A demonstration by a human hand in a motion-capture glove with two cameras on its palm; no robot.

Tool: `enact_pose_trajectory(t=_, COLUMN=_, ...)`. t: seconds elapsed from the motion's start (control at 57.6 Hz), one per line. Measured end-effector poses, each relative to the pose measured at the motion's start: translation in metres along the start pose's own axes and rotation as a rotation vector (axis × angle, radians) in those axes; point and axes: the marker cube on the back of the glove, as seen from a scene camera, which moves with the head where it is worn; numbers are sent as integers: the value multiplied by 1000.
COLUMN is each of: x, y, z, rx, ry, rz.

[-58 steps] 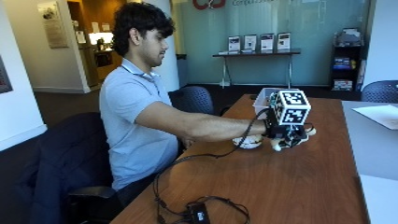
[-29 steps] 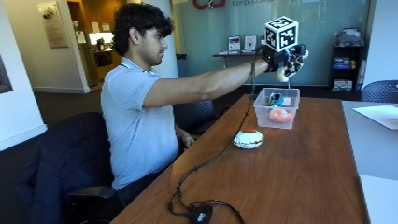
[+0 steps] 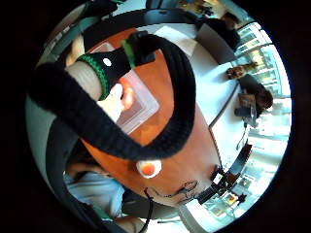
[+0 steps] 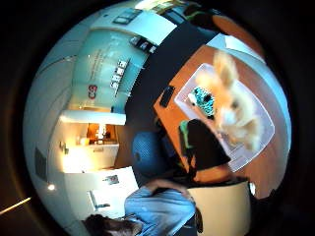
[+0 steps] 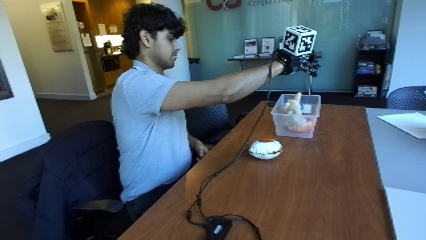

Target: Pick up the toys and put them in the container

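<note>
My gloved right hand (image 5: 299,62) hangs in the air above the clear plastic container (image 5: 310,106), fingers spread and holding nothing. A tan plush toy (image 5: 292,107) is below it in the container, its ears poking over the rim. In the thumb side palm view the plush toy (image 4: 232,111) shows over the container (image 4: 263,129), beside a teal toy (image 4: 202,96). An orange toy (image 3: 127,94) also lies in the container (image 3: 143,108). A white ball toy with a red top (image 5: 265,148) sits on the wooden table (image 5: 319,190), nearer the person than the container.
A black cable runs from my hand down to a small box (image 5: 217,227) near the table's front edge. A grey table with a sheet of paper (image 5: 406,123) adjoins on the right. Office chairs (image 5: 66,175) stand on the person's side.
My hand rose from the table beside the ball toy to above the container. The plush toy has left the hand and is now in the container.
</note>
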Motion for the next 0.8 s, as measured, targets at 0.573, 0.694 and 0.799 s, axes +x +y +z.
enact_pose_trajectory(t=0.573, x=159, y=223, z=86, rx=-382, ry=140, rz=241)
enact_pose_trajectory(t=0.694, x=163, y=248, z=132, rx=-402, ry=98, rz=242)
enact_pose_trajectory(t=0.799, x=168, y=256, z=165, rx=-431, ry=150, rz=243)
